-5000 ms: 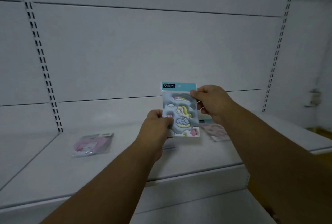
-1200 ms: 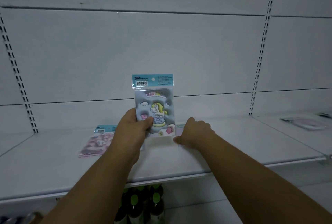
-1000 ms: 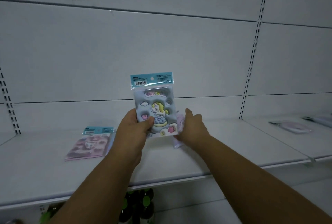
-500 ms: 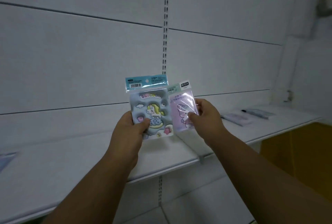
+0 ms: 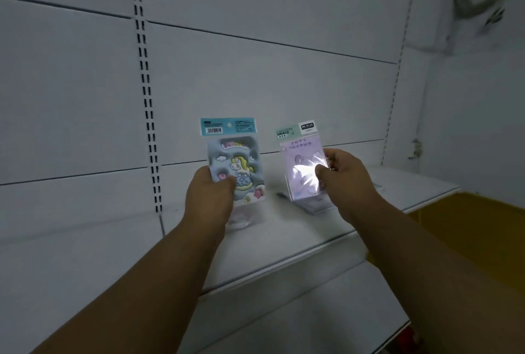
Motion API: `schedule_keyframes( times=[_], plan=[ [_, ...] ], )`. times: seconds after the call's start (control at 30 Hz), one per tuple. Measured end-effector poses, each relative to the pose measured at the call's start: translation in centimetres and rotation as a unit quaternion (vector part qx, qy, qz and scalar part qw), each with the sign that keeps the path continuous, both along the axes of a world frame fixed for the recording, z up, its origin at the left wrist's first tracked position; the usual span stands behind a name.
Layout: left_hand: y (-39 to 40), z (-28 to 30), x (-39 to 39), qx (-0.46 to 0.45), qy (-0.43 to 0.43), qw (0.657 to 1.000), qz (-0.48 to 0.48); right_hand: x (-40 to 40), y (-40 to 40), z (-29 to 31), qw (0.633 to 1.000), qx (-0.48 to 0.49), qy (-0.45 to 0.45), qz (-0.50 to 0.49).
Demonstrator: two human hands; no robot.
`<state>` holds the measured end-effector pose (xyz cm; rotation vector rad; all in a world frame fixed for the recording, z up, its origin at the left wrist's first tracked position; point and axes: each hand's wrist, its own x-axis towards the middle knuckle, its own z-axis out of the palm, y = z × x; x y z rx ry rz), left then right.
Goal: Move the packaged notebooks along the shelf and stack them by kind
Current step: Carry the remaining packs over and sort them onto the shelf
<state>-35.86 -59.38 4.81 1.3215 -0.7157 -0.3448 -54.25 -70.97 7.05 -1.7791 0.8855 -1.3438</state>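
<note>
Nearest, at centre frame, the left hand holds the blue unicorn notebook pack upright, thumb curled over its lower front. Right of centre, the right hand pinches the lilac notebook pack upright by its right edge. Both packs are raised above the white shelf. Behind the lilac pack, a stack of similar packs lies flat on the shelf. Farther back stands the white slotted back panel.
</note>
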Motion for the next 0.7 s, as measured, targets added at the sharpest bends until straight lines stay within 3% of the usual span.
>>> schedule_keyframes(
  times=[0.37,0.6,0.7],
  plan=[
    [-9.7,0.6,-1.2,-0.031,0.069,0.997,0.013,0.1,-13.4,-0.7,0.987,0.094,0.127,-0.018],
    [-12.1,0.6,-3.1,-0.06,0.084,0.994,0.034,1.8,-19.6,-3.1,0.952,0.129,0.263,0.088],
    [-12.8,0.9,-4.4,-0.068,0.088,0.992,0.066,2.4,-20.8,-3.5,0.931,0.071,0.341,0.112]
  ],
)
